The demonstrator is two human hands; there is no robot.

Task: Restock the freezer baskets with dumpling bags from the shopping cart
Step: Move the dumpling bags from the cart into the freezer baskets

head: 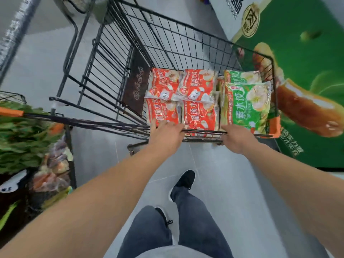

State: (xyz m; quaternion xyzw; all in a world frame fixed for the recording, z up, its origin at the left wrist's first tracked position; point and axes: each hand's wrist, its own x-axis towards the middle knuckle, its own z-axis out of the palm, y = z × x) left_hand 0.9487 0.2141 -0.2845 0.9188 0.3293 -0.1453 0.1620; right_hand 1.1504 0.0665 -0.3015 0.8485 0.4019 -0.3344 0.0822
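A black wire shopping cart stands in front of me. In its near child-seat section lie several red dumpling bags at left and middle, and green dumpling bags at right. My left hand is wrapped over the cart's handle bar just below the leftmost red bag. My right hand grips the same bar under the green bag. Orange end caps mark the handle's right end. No freezer basket shows clearly.
A green printed cabinet side stands close on the right of the cart. At left is another cart with an orange handle, leafy greens and packaged food. Grey tiled floor lies underfoot, with my legs and black shoes on it.
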